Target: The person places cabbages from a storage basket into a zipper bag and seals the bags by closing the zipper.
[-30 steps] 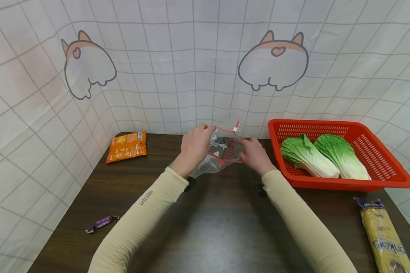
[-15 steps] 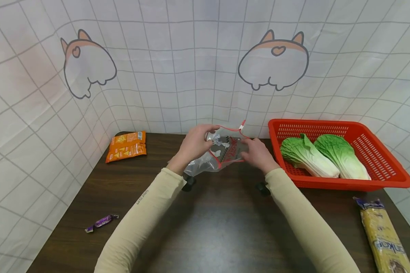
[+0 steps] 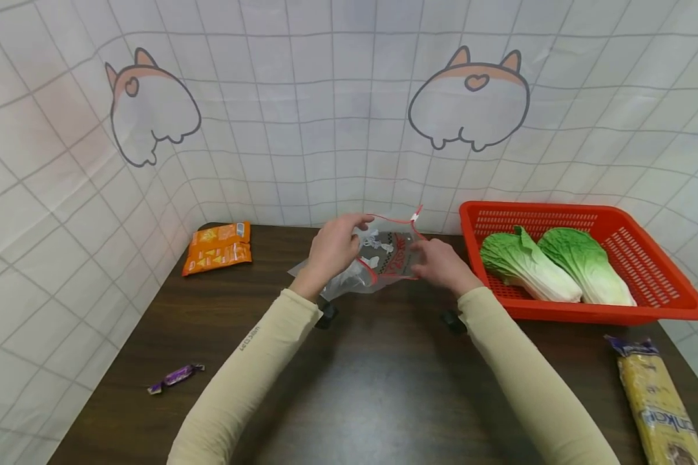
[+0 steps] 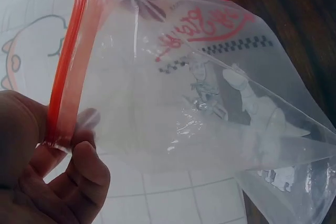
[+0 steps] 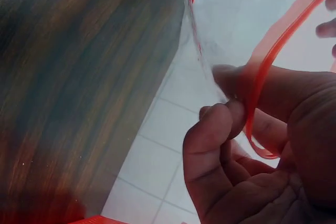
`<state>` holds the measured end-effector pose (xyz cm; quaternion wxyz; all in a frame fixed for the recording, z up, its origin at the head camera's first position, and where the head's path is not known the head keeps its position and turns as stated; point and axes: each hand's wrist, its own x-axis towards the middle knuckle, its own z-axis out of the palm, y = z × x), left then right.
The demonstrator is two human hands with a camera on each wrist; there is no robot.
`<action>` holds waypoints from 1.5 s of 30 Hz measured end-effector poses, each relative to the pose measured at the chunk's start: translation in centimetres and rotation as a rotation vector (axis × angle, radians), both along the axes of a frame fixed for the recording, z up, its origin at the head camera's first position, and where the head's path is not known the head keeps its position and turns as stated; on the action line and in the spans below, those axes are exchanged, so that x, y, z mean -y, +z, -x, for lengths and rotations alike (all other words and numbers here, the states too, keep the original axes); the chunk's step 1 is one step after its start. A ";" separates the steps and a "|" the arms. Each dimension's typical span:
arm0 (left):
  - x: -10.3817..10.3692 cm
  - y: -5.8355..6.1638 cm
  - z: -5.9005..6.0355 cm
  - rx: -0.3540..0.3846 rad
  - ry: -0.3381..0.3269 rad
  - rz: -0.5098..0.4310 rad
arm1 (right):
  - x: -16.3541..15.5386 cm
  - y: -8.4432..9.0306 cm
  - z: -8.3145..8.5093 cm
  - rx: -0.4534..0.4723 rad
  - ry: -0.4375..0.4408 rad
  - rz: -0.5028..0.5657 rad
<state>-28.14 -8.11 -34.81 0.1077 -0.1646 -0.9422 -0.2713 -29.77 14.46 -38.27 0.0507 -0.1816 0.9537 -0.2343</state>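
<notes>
Pinching the red zip strip, the left hand (image 3: 333,248) and right hand (image 3: 439,261) hold a clear zip bag (image 3: 380,258) above the far table (image 3: 349,387), left of the red basket (image 3: 581,313).

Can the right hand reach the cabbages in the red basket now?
Probably not yet: the right hand pinches the plastic bag. The cabbages lie uncovered in the open basket beside it.

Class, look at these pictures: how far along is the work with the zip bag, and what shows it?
Done: the clear zip bag is lifted off the table, its red seal parted. In hand: the left hand and right hand pinch the red strip on opposite sides. Left: the bag looks empty; both cabbages lie in the red basket, and the snack packet, candy and noodle pack lie untouched.
</notes>
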 end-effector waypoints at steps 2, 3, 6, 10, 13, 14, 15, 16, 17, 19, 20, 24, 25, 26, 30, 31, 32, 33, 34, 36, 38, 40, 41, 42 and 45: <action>0.0 -0.1 0.0 -0.012 0.006 0.003 | 0.0 0.0 0.0 0.009 0.001 -0.007; 0.0 -0.1 0.0 -0.016 0.009 0.005 | -0.1 0.0 0.1 0.010 0.006 -0.008; 0.2 -0.1 0.0 -0.010 -0.008 0.012 | -0.1 0.0 0.2 0.002 0.022 -0.008; 0.5 -0.4 0.1 0.044 -0.068 -0.018 | -0.3 0.5 0.1 -0.005 0.080 0.010; 0.7 -0.6 0.3 0.093 -0.100 -0.064 | -0.6 1.4 -0.2 0.019 0.135 0.045; 0.8 -0.6 0.3 0.102 -0.104 -0.076 | -0.9 1.8 -0.3 0.033 0.151 0.065; 0.9 -0.6 0.4 0.107 -0.104 -0.084 | -1.1 2.2 -0.4 0.051 0.158 0.083; 1.0 -0.7 0.4 0.111 -0.103 -0.093 | -1.4 2.8 -0.6 0.066 0.162 0.106; 1.0 -0.7 0.5 0.111 -0.102 -0.102 | -1.8 3.4 -0.7 0.089 0.158 0.132; 1.2 -0.8 0.6 0.099 -0.096 -0.117 | -2.8 4.7 -0.9 0.128 0.146 0.187; 1.2 -0.8 0.6 0.091 -0.095 -0.126 | -3.4 5.3 -1.0 0.139 0.135 0.201; 1.4 -1.1 0.7 0.071 -0.089 -0.171 | -6.8 7.2 -0.9 0.157 0.038 0.275; 1.4 -1.1 0.7 0.071 -0.090 -0.185 | -7.8 7.5 -0.8 0.157 0.003 0.290; 1.4 -1.1 0.7 0.070 -0.091 -0.197 | -8.8 7.6 -0.6 0.151 -0.031 0.299; 1.4 -1.1 0.6 0.077 -0.095 -0.254 | -12.8 7.5 0.3 0.129 -0.152 0.321; 1.4 -1.1 0.5 0.083 -0.097 -0.269 | -13.7 7.4 0.4 0.119 -0.176 0.317; 1.4 -1.1 0.5 0.090 -0.100 -0.285 | -14.5 7.2 0.6 0.109 -0.193 0.309; 1.4 -1.1 0.5 0.098 -0.102 -0.298 | -15.3 7.0 0.7 0.098 -0.207 0.298; 1.4 -1.1 0.5 0.105 -0.102 -0.306 | -16.1 6.8 0.9 0.092 -0.216 0.291; 1.4 -1.1 0.5 0.114 -0.106 -0.321 | -17.4 6.5 1.1 0.099 -0.220 0.277; 1.4 -1.2 0.5 0.120 -0.115 -0.329 | -18.6 6.1 1.2 0.113 -0.214 0.241; 1.5 -1.2 0.6 0.126 -0.125 -0.332 | -19.6 5.7 1.4 0.144 -0.193 0.220; 1.4 -1.3 0.6 0.129 -0.130 -0.333 | -20.1 5.5 1.4 0.166 -0.181 0.209; 1.4 -1.3 0.6 0.135 -0.136 -0.334 | -20.5 5.3 1.5 0.181 -0.170 0.191; 1.3 -1.4 0.7 0.151 -0.155 -0.337 | -21.6 4.7 1.5 0.214 -0.144 0.150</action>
